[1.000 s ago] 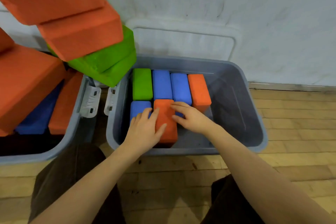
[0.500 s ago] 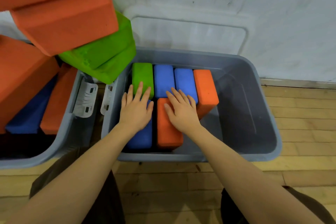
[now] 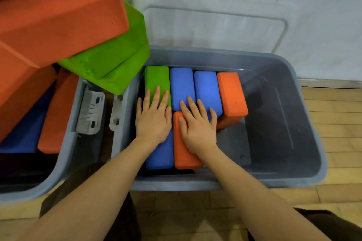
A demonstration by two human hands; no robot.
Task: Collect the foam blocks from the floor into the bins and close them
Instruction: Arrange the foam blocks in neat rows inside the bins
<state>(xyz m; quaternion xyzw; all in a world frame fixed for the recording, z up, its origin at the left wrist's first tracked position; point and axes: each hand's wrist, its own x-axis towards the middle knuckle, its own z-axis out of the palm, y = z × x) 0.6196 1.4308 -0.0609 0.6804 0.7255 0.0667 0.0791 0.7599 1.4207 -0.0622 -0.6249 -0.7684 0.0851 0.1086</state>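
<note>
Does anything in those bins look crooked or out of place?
Yes. The left bin is overfilled: orange blocks and green blocks heap above its rim, tilted toward the right bin, where one orange block sits askew.

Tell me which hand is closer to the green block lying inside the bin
Left. The left hand has its fingertips resting on the green block; the right hand lies flat on the orange block and blue blocks beside it.

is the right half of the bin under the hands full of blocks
No, the right half of the grey bin shows bare floor; the blocks sit packed on its left side.
</note>
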